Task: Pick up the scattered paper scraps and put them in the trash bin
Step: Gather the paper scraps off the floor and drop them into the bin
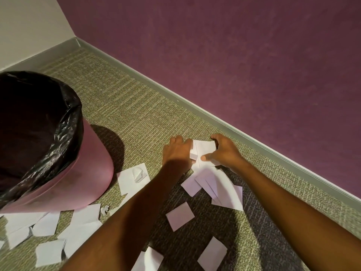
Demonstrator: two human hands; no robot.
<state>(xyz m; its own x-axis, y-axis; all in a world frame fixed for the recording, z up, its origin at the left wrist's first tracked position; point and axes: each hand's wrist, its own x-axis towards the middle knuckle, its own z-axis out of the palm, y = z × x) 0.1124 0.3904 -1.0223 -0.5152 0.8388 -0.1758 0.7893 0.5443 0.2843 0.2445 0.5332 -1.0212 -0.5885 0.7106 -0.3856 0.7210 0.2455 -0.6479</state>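
White paper scraps lie scattered over the green carpet. Both hands reach far forward to one white scrap [204, 148] near the baseboard. My left hand [176, 151] presses its left edge with fingers curled on it. My right hand [224, 151] cups its right side, thumb on top of the paper. A heap of overlapping scraps [218, 186] lies just below my hands. A pink trash bin [93, 169] lined with a black bag [66, 137] stands at the left, its mouth open.
More scraps lie around the bin's base [46, 225], a large one beside it [132, 180], single squares between my arms [179, 216] and near the bottom edge [213, 255]. A purple wall with grey baseboard [254, 137] runs diagonally on the right.
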